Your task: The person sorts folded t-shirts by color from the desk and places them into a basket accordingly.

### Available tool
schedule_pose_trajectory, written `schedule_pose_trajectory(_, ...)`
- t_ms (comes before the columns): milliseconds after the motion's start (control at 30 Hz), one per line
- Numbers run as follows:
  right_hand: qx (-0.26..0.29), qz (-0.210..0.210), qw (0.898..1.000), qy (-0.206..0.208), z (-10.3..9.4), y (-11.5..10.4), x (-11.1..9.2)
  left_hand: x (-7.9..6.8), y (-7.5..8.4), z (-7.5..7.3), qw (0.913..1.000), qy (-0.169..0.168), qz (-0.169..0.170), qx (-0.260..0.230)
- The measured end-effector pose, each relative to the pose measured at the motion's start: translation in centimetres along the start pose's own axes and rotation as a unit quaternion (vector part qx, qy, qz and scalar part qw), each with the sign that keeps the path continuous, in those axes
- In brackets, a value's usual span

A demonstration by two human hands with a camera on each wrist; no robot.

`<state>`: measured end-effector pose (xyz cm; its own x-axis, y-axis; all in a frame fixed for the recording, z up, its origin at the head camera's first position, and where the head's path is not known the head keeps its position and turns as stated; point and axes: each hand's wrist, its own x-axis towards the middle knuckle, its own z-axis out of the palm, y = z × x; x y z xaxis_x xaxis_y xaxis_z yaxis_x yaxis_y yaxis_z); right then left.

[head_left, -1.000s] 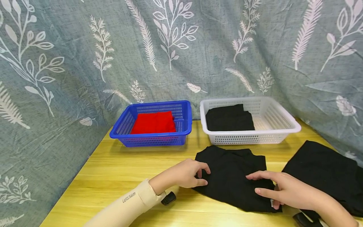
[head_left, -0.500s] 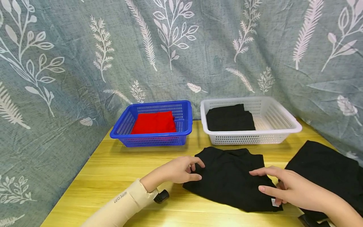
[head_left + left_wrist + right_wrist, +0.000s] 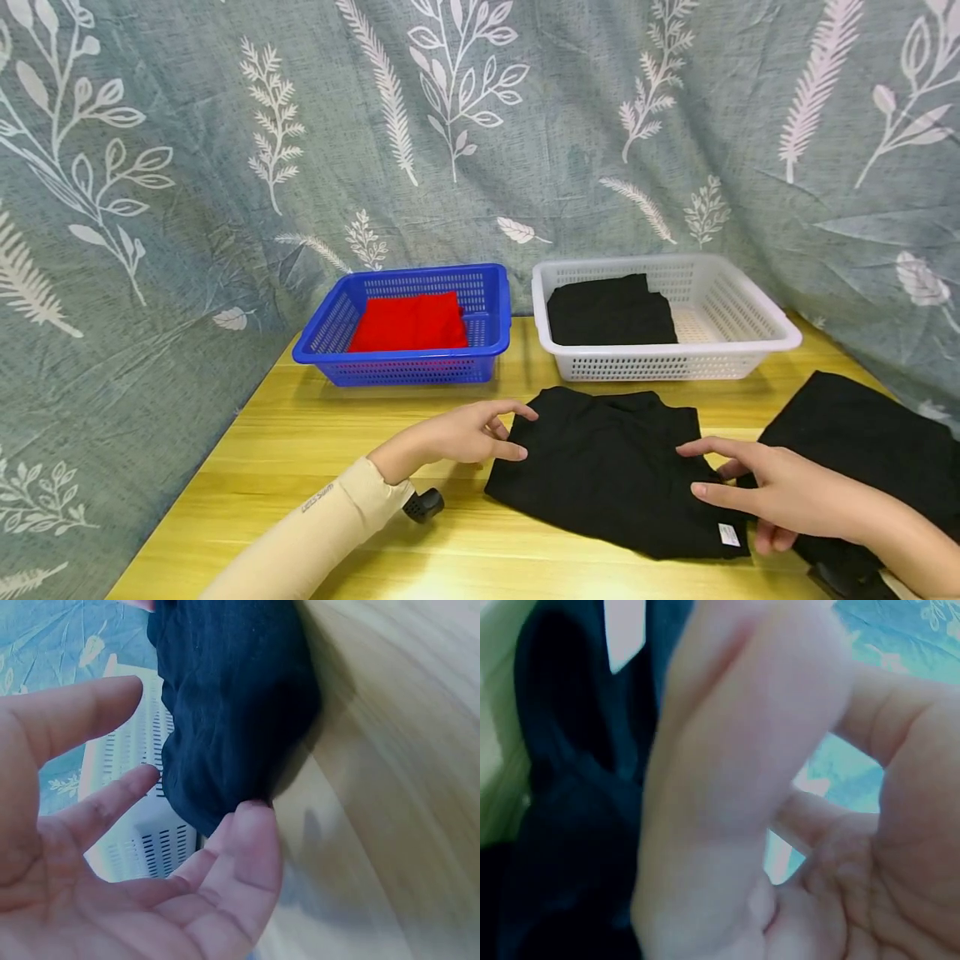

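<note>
A black garment (image 3: pixel 600 475) lies spread on the wooden table, slightly wrinkled, with a small white label (image 3: pixel 728 534) at its near right corner. At its left edge is my left hand (image 3: pixel 468 433), thumb and index finger apart and nothing gripped. The left wrist view shows those fingertips (image 3: pixel 255 817) right at the black cloth. My right hand (image 3: pixel 780 483) is over the garment's right edge, fingers loosely bent and holding nothing. In the right wrist view the label and dark fabric show beside the blurred fingers (image 3: pixel 727 772).
A blue basket (image 3: pixel 401 367) with folded red cloth (image 3: pixel 408 321) stands at the back left. Right of it, a white basket (image 3: pixel 660 367) holds folded black cloth (image 3: pixel 611 312). More black fabric (image 3: pixel 862 450) lies at the table's right side. A patterned curtain (image 3: pixel 480 125) hangs behind.
My left hand has drawn left and back off the garment, whose left corner now lies further left. My right hand has shifted slightly right, uncovering the white label.
</note>
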<state>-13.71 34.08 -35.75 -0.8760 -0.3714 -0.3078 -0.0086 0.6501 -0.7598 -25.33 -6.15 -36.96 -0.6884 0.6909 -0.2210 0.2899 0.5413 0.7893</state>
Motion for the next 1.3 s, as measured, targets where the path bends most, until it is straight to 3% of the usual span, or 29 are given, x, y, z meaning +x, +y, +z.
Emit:
schedule_pose_trajectory(133, 0.019, -0.007, 1.000, -0.019, 0.3, -0.1, 0.7, 0.5, 0.1, 0.1, 0.9986, -0.025, 0.003, -0.047)
schedule_pose_trajectory(467, 0.084, -0.014, 0.994, -0.073, 0.9, -0.1, 2.9, 1.2, -0.3, 0.8, 0.9923, -0.054, -0.008, -0.111)
schedule_pose_trajectory(933, 0.089, -0.047, 0.991, -0.083, 2.7, -1.2, 4.6, 1.4, -0.4, 1.6, 0.9932, -0.071, 0.020, -0.090)
schedule_pose_trajectory(1167, 0.101, -0.073, 0.988, -0.089, 3.1, -1.2, 4.9, 1.6, -0.7, 2.0, 0.9848, -0.095, 0.038, -0.141)
schedule_pose_trajectory(1300, 0.087, -0.080, 0.990, -0.073, 3.2, -1.3, 5.1, 1.6, -1.1, 2.2, 0.9848, -0.085, 0.040, -0.146)
